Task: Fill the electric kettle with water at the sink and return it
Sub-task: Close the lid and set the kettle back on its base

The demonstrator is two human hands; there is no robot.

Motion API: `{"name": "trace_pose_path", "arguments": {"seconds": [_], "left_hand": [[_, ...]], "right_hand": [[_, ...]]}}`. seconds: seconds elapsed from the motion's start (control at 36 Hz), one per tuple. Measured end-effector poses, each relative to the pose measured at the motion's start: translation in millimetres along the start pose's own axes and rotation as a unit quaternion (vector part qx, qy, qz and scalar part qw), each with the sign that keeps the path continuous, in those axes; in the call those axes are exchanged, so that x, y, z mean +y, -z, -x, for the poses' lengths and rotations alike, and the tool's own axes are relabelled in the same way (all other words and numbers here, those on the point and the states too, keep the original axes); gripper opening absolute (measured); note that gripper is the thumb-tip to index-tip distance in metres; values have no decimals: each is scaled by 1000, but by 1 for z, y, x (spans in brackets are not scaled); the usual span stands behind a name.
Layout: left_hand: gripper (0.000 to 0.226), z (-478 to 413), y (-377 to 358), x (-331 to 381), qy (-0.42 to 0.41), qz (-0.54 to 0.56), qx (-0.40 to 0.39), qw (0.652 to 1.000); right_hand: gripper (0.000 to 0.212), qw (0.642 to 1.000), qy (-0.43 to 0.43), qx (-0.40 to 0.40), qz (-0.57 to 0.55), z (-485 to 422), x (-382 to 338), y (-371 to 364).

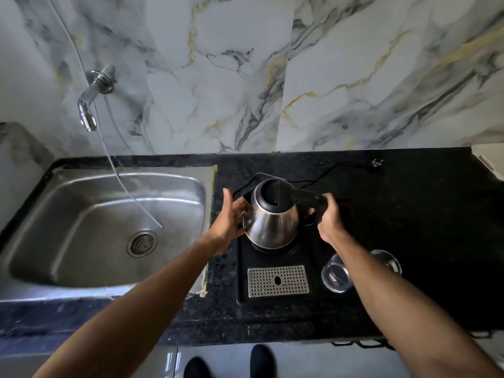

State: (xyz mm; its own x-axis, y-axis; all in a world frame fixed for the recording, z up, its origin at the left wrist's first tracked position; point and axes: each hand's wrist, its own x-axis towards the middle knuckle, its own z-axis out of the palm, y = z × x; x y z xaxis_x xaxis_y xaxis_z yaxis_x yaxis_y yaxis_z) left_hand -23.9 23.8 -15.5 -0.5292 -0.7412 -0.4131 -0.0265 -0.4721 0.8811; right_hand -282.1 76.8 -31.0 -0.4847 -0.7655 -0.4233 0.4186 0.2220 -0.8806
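Observation:
A steel electric kettle (272,222) with a black lid and black handle stands on its black base tray (242,268) on the dark counter, right of the sink. My right hand (328,216) is closed around the kettle's handle. My left hand (231,216) lies flat, fingers spread, against the kettle's left side by the spout. The steel sink (81,203) sits to the left, with a chrome wall tap (88,110) above its back edge. The kettle's lid is shut.
A perforated metal drip grate (278,281) is set in the tray's front. Two clear glasses (336,276) stand right of the tray, partly under my right forearm. A thin hose (131,192) hangs into the sink. A black cord (327,173) runs behind the kettle.

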Motion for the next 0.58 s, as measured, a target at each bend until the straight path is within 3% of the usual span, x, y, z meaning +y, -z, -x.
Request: {"name": "trace_pose_path", "arguments": {"seconds": [0.11, 0.22, 0.42, 0.58], "left_hand": [[70, 3, -2, 2, -2, -3, -6, 1000], [101, 5, -3, 4, 5, -8, 13, 1000], [71, 10, -2, 3, 10, -36, -1, 999], [62, 9, -5, 2, 12, -32, -10, 999]], "right_hand": [[41, 1000, -7, 3, 6, -1, -2, 4], [40, 1000, -5, 2, -4, 1, 0, 4], [38, 1000, 8, -7, 14, 7, 4, 7], [40, 999, 20, -10, 24, 10, 4, 6]]}}
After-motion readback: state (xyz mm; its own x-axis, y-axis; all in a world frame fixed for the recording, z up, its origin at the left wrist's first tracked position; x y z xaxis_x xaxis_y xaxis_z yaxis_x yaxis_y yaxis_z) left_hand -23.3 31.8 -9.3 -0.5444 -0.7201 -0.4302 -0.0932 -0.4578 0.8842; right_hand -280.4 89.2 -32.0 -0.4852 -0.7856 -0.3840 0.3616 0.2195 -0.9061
